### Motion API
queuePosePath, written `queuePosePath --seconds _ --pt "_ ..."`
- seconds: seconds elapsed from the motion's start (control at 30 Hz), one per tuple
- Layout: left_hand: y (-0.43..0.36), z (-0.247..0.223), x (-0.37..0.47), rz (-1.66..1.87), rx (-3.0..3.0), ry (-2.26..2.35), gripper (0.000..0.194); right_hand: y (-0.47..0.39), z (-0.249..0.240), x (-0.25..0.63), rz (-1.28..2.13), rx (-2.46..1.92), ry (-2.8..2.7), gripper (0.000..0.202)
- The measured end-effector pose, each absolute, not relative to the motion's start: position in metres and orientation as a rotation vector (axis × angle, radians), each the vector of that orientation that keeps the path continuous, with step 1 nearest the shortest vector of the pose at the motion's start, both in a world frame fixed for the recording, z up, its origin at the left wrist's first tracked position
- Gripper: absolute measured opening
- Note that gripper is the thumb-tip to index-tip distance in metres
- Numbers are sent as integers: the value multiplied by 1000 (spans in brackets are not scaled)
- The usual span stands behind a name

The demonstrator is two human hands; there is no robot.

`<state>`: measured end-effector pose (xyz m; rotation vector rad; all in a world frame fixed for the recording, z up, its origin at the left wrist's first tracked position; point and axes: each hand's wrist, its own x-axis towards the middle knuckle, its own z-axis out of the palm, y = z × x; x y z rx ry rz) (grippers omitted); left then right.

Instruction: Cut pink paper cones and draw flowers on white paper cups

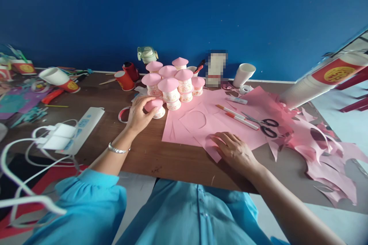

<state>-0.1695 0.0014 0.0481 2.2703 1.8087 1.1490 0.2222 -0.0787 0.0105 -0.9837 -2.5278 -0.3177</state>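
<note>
My left hand (140, 114) is curved around a pink paper cone (153, 104), thumb on the near side, fingers over the top. This cone sits as a roof on a small patterned white cup (159, 113) at the front left of a cluster. Behind stand several similar cup towers, among them a two-tier one with a pink cone roof (168, 84). My right hand (234, 149) rests palm down, fingers stretched, on sheets of pink paper (186, 134). A circle outline (197, 119) shows on the paper. Scissors (264, 124) and two orange-and-white pens (235, 115) lie beyond that hand.
Pink offcuts (324, 160) spread along the right side, near a long stack of paper cups (316, 80). A white cup (244, 75) stands at the wall. Left of me are a tape roll (123, 115), a power strip (86, 130) and white cables (17, 183).
</note>
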Motion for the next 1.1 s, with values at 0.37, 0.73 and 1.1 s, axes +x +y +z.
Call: queuePosePath --seconds 0.37,0.73,1.1 --pt "2 51 -175 1148 2311 1795 39 -78 8 224 -266 -986 -2516 23" --pt "9 51 -176 1197 2337 1774 30 -77 8 224 -240 -988 -2519 23" --pt "7 50 -172 1160 2329 1741 32 -77 8 225 -218 -988 -2527 24"
